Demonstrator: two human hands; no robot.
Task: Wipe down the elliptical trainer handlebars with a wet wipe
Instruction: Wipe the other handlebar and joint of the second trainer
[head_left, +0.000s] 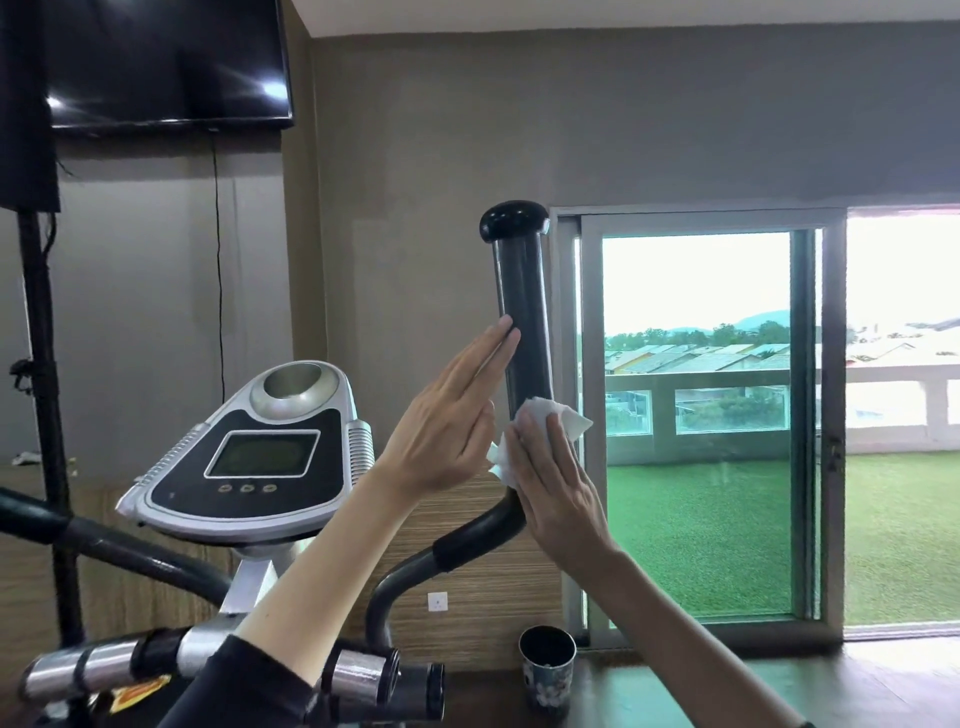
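The elliptical's right handlebar (524, 312) rises upright at centre, black with a rounded cap on top. My left hand (452, 415) lies flat against its left side, fingers straight and pointing up along the grip. My right hand (556, 483) presses a white wet wipe (550, 415) against the bar's right side just below, fingers straight; the wipe's edges stick out above and to the left of the fingers. The bar curves down to the left beneath my hands. The left handlebar (104, 545) runs in from the left edge.
The grey and black console (260, 457) with a small screen sits left of the bar. A patterned cup (548, 670) stands on the floor below. A sliding glass door (696, 415) is behind, a wall TV (166, 62) and a black stand (44, 389) at left.
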